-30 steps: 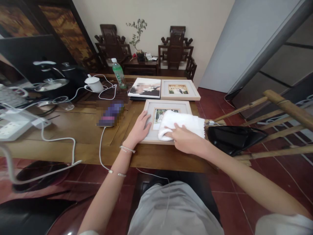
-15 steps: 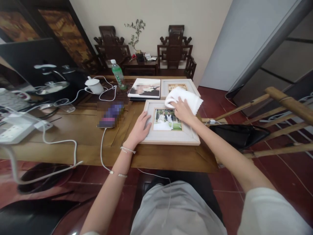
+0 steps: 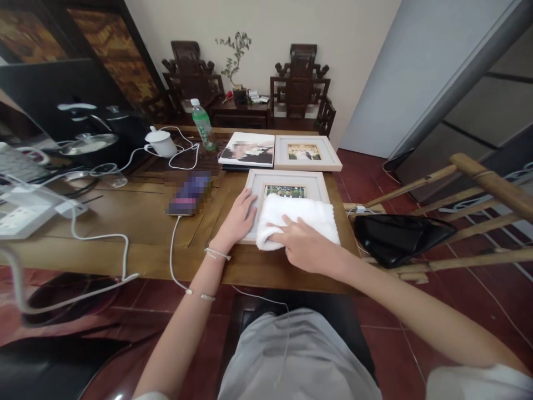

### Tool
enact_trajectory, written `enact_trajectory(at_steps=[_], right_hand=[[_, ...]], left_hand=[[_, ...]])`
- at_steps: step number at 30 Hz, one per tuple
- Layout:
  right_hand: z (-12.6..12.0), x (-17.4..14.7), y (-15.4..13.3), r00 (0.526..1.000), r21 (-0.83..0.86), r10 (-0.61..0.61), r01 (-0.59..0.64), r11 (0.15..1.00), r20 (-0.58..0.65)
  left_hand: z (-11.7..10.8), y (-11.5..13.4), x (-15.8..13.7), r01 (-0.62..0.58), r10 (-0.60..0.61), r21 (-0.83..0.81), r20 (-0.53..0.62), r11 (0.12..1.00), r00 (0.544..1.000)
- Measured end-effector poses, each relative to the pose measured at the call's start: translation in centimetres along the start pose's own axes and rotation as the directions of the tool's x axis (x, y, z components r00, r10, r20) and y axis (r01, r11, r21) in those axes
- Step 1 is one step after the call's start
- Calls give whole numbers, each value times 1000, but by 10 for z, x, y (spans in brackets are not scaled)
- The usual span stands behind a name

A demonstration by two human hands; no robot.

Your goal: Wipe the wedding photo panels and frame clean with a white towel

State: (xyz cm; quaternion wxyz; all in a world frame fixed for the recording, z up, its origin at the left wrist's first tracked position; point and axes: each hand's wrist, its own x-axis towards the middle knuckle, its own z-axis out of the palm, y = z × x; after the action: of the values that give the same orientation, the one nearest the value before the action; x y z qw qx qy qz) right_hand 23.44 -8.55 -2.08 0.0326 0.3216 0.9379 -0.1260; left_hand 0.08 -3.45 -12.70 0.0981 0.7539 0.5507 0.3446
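Observation:
A light wooden picture frame lies flat near the table's front edge, a wedding photo in its middle. My left hand rests on the frame's left edge, fingers stretched out and touching it. On the frame's lower right lies a folded white cloth, which covers most of the photo. My right hand holds this cloth pressed against the frame, the index finger tucked at its fold. Behind are a second picture frame and a flat photo panel or album.
Left of the frame, a phone lies on a white charging cable. Farther back stand a green-labelled bottle and a white lidded cup. A power strip sits far left; a bamboo rack with a black bag is at right.
My right hand has moved the cloth from the frame's upper right corner toward me, down over the photo and lower edge. My left hand stays on the left edge.

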Motion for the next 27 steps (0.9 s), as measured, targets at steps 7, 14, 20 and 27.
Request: enact_trajectory(at_steps=[7,14,20,27], right_hand=[[17,39,57,977,-152,75,-106,983,-200],[6,67,89,955,-193,174,-222,956,-238],[-2,40,36,978,-99,203,-207,973,-49],[-2,1,-4,999,9,-43,43,999,11]], left_hand=[[0,-2,1,-2,2,-10,7,1000,1000],[0,-2,0,7,-7,4,9,1000,1000],[0,0,1,3,-3,1,7,1000,1000],[-2,2,1,18,-18,-22,12,1000,1000]])
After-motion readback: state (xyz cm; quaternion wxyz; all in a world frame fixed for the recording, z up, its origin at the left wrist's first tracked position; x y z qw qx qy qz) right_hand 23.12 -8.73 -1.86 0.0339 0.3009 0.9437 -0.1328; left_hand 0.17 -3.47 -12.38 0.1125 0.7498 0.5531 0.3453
